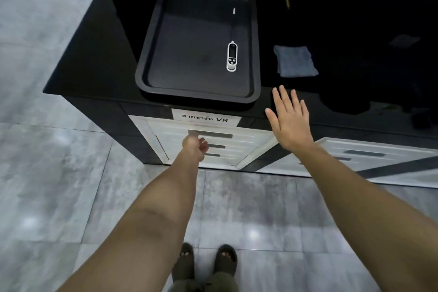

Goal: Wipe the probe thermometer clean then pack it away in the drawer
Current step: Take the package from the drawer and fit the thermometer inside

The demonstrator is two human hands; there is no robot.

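The left hand [194,147] reaches down, fingers curled at the top drawer [208,135] handle — grip unclear. The right hand [290,118] hovers flat, fingers spread wide. Beyond its fingertips, slightly left, the white probe thermometer [231,56] lies in the black tray [151,54] — probe pointing away.

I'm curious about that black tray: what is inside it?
Only the probe thermometer lies in the black tray, near its right wall, probe pointing away. The rest of the tray floor looks bare. Nothing covers it.
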